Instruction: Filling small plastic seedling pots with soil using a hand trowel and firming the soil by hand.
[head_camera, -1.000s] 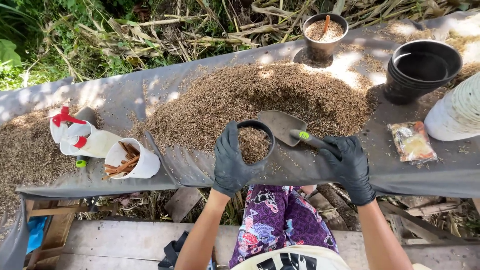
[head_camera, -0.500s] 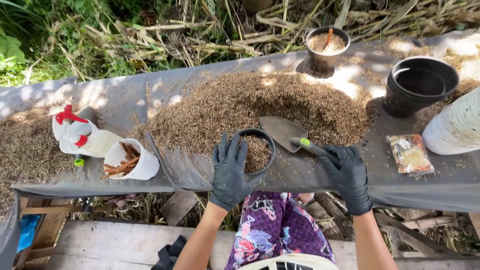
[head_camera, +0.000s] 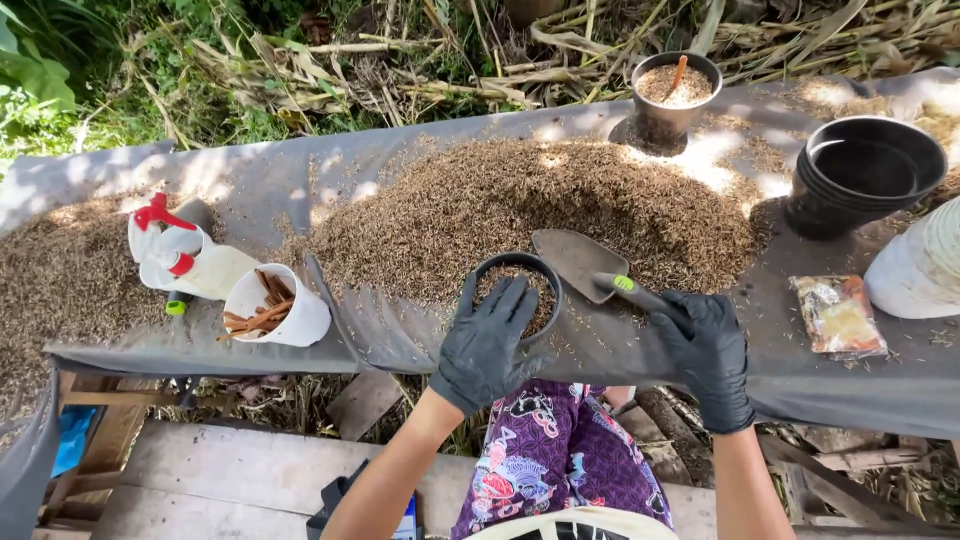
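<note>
A small black pot (head_camera: 545, 278) filled with brown husk mix stands at the near edge of a big husk pile (head_camera: 520, 210). My left hand (head_camera: 487, 343), in a black glove, lies flat over the pot's near side with fingers spread on the filling. My right hand (head_camera: 708, 350), also gloved, grips the green-and-black handle of a metal trowel (head_camera: 580, 263). The trowel's blade is empty and rests just right of the pot.
A grey sheet (head_camera: 800, 370) covers the bench. White spray bottles (head_camera: 185, 258) and a white cup of sticks (head_camera: 268, 308) sit at left. A filled pot (head_camera: 676, 90) stands at the back, stacked black pots (head_camera: 862, 175) and a small packet (head_camera: 838, 315) at right.
My left hand moved from gripping the pot's side to lying flat on top of its filling. The trowel has drawn back slightly to the right of the pot.
</note>
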